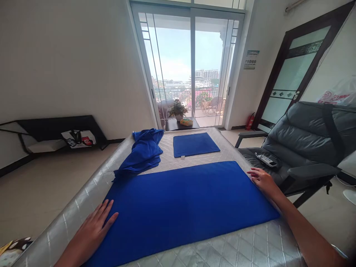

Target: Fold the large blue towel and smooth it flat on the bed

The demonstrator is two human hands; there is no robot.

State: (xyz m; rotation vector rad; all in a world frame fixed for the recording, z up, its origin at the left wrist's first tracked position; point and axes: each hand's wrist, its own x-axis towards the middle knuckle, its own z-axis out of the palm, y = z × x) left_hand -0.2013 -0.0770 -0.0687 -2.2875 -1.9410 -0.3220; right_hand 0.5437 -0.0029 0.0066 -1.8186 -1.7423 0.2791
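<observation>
A large blue cloth [183, 204] lies spread flat across the pale quilted mattress [244, 244]. My left hand [96, 222] rests on its left end, palm down with the fingers stretched out. At the opposite end, my right hand [261, 180] is by the right edge, fingers apart and slightly bent, holding nothing. Beyond the spread cloth, a smaller blue cloth [196, 144] lies folded into a neat rectangle with a small white tag at its near edge. To its left is a crumpled heap of blue cloths [144, 152], touching the far left corner of the large one.
A grey reclining chair [300, 137] stands close on the right, with a white power strip [266, 160] on its seat. Past the mattress, a small dark table [178, 126] holds a potted plant [178, 109] and a tissue pack. A black rack [55, 129] is at the left wall.
</observation>
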